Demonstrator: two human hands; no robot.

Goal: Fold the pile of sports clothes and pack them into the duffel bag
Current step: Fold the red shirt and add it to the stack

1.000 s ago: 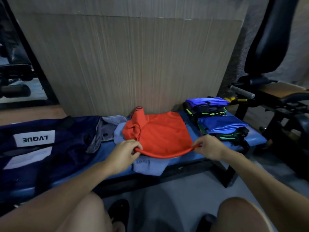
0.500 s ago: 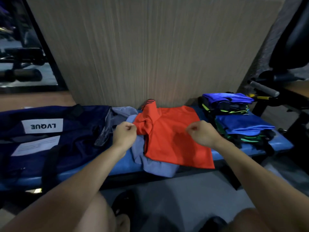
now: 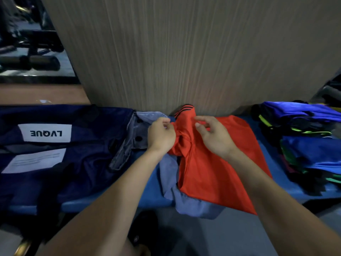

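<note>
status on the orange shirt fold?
Left hand pinching orange shirt at its sleeve; right hand open above it. Shirt half-folded on bench. Duffel left, nothing blocking.

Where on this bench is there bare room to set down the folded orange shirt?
Bare blue bench shows between the duffel bag and the grey-blue garment, and narrowly between the orange shirt and the folded stacks. The middle is crowded.

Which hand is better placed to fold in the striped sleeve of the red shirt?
Left. The left hand sits by the bunched striped sleeve; the right hand hovers over the red shirt body.
</note>
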